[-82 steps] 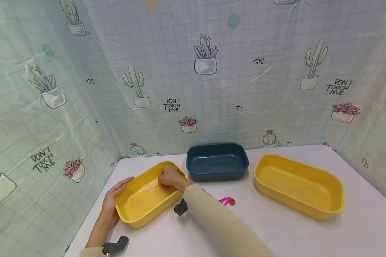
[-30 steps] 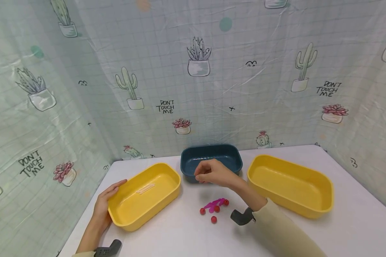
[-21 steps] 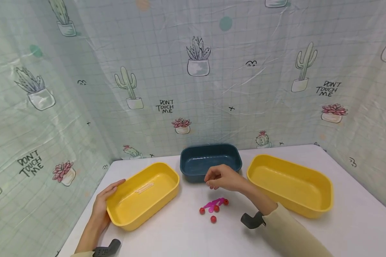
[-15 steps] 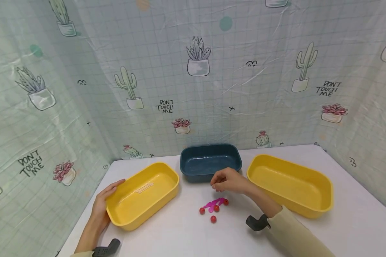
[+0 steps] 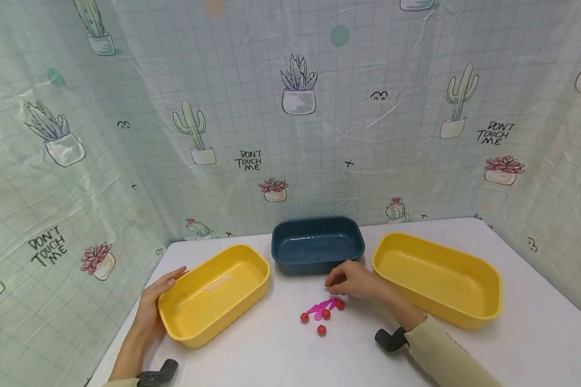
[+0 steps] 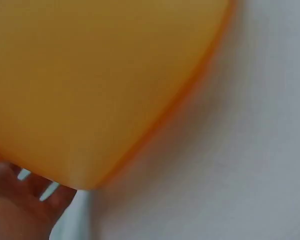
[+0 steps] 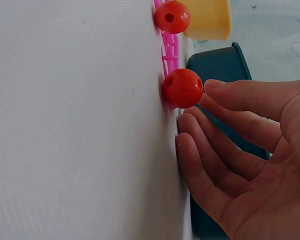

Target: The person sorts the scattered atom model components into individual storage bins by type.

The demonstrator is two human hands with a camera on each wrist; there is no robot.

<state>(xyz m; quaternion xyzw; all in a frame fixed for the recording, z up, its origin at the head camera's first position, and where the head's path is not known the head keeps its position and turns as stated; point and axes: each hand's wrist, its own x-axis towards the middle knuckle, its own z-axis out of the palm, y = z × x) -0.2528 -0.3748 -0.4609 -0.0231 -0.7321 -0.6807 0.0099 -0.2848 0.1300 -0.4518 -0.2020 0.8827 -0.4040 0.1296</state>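
My left hand lies along the outer left wall of the left yellow bin; in the left wrist view its extended fingers reach behind the bin's edge. Several pale sticks lie inside that bin. My right hand is low over the table, just behind a small group of red beads and pink plastic pieces. In the right wrist view, its thumb and forefinger are beside the nearest red bead; contact is unclear. Its fingers are loosely bent and hold nothing visible.
A dark blue bin stands at the back middle, close behind my right hand. Another yellow bin is on the right, near my right forearm. A patterned curtain encloses the back and sides of the white table.
My right hand has come out of the left yellow bin, passed before the blue bin, and lowered rightward to the beads. The left hand stays at the left bin.
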